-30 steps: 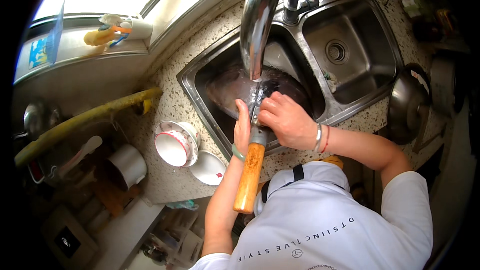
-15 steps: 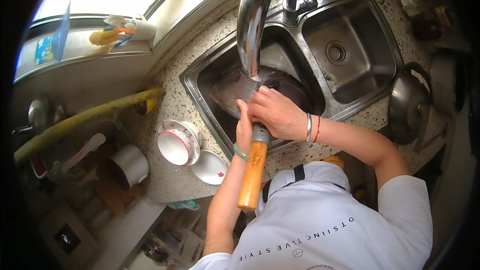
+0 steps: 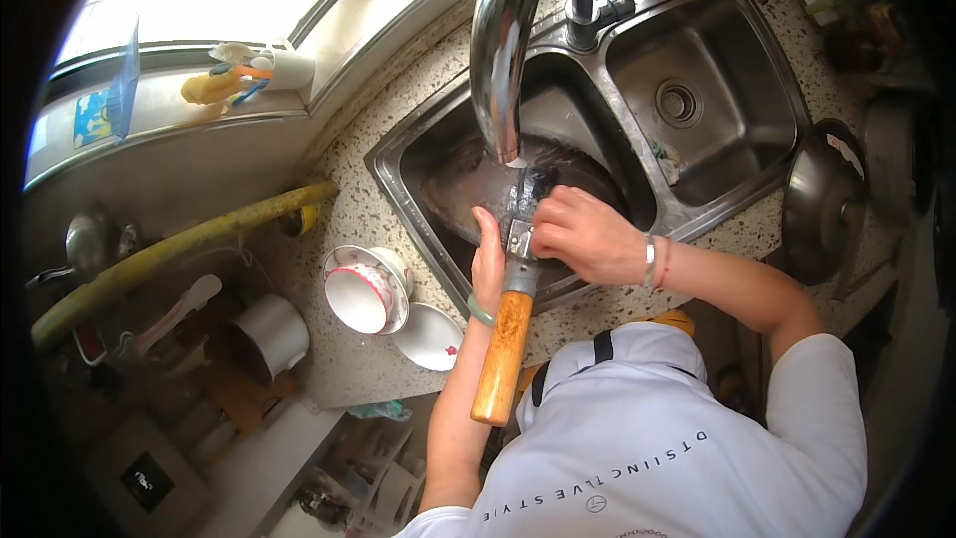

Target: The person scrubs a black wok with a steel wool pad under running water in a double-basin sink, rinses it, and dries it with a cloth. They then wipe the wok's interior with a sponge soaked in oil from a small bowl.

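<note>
A dark wok (image 3: pixel 468 184) lies in the left basin of a steel sink, under the chrome faucet (image 3: pixel 505 70). Its wooden handle (image 3: pixel 501 359) sticks out over the front rim toward me, joined by a grey metal collar. My left hand (image 3: pixel 486 264) is at the left side of the wok's metal neck, thumb pointing up; its other fingers are hidden. From the right, my right hand (image 3: pixel 588 237) presses curled fingers against the neck just above the collar. Whatever may be inside those fingers is hidden.
Stacked bowls (image 3: pixel 363 289) and a small white dish (image 3: pixel 428 337) stand on the speckled counter left of the sink. The right basin (image 3: pixel 697 90) has a drain and a small scrap near its left wall. A metal lid or pan (image 3: pixel 822 204) sits at the right.
My right hand has moved right and slightly down, away from the top of the neck, uncovering its metal bracket. My left hand stays beside the neck. The wok remains in the basin.
</note>
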Available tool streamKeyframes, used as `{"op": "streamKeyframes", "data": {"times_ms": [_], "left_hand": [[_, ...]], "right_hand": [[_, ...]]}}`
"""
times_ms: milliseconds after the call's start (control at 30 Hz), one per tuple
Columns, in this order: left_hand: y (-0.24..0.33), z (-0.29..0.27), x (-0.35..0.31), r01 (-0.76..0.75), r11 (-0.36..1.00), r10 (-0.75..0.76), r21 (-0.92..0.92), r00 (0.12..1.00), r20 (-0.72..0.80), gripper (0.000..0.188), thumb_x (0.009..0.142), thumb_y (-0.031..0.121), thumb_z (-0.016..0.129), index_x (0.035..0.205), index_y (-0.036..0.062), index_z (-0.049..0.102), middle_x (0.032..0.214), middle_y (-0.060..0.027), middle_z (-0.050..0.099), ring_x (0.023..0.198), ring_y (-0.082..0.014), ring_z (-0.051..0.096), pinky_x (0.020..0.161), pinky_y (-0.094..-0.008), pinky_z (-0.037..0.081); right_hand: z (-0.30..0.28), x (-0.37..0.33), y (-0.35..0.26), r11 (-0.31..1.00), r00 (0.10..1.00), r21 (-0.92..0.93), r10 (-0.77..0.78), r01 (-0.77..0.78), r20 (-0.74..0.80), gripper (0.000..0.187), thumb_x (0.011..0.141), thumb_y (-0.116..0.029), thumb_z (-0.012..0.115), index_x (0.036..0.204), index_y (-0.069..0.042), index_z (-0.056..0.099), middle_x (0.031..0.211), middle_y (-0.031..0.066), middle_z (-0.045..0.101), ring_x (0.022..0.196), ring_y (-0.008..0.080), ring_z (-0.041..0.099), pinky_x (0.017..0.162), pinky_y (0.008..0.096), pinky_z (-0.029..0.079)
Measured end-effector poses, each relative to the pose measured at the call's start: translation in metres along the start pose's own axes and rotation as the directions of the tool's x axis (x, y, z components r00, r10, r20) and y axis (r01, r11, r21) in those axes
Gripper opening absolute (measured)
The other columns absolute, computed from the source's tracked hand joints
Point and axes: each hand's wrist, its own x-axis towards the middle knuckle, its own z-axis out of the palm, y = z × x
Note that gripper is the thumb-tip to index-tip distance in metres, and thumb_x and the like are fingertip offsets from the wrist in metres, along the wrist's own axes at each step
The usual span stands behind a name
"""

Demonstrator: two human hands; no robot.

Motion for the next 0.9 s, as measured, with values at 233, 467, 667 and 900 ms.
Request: {"op": "streamKeyframes", "data": {"times_ms": [233, 467, 667, 900], "left_hand": [[0.002, 0.013, -0.002, 0.015, 1.000, -0.015, 0.007, 1.000, 0.005, 0.062, 0.100, 0.059, 0.028, 0.119, 0.0068, 0.057, 0.095, -0.0037, 0.065, 0.076, -0.0115, 0.063, 0.064, -0.0234, 0.054], [-0.011, 0.015, 0.002, -0.098, 0.988, 0.097, -0.123, 0.995, -0.014, 0.068, 0.099, 0.060, 0.028, 0.141, 0.0069, 0.035, 0.122, -0.0102, 0.057, 0.106, -0.0193, 0.061, 0.088, -0.0330, 0.053], [-0.013, 0.005, 0.003, 0.050, 0.997, -0.053, -0.059, 0.998, -0.041, 0.063, 0.096, 0.066, 0.030, 0.118, 0.0112, 0.053, 0.087, -0.0011, 0.065, 0.063, -0.0121, 0.062, 0.050, -0.0249, 0.050], [-0.013, 0.000, 0.005, 0.007, 0.989, -0.008, -0.145, 1.000, -0.007, 0.062, 0.097, 0.062, 0.030, 0.126, 0.0116, 0.049, 0.102, -0.0035, 0.065, 0.078, -0.0146, 0.067, 0.060, -0.0286, 0.057]], "right_hand": [[-0.013, 0.004, 0.025, 0.893, 0.844, 0.215, 0.446, -0.396, -0.298, 0.008, 0.082, -0.007, 0.064, 0.087, -0.003, 0.059, 0.091, 0.0107, 0.055, 0.089, 0.0308, 0.052, 0.082, 0.0361, 0.042], [0.019, 0.026, 0.003, 0.978, 0.968, -0.031, 0.200, -0.207, -0.153, 0.032, 0.086, -0.008, 0.060, 0.118, -0.006, 0.054, 0.118, 0.0140, 0.056, 0.114, 0.0304, 0.052, 0.106, 0.0451, 0.034], [0.026, 0.076, 0.037, 0.775, 0.771, -0.006, 0.628, -0.632, -0.109, 0.023, 0.085, -0.018, 0.059, 0.102, -0.003, 0.057, 0.099, 0.0181, 0.065, 0.095, 0.0365, 0.061, 0.086, 0.0452, 0.048], [0.039, 0.030, 0.031, 0.947, 0.890, 0.052, 0.316, -0.317, -0.330, 0.017, 0.089, -0.017, 0.059, 0.098, -0.004, 0.063, 0.108, 0.0151, 0.063, 0.104, 0.0348, 0.058, 0.093, 0.0419, 0.047]]}}
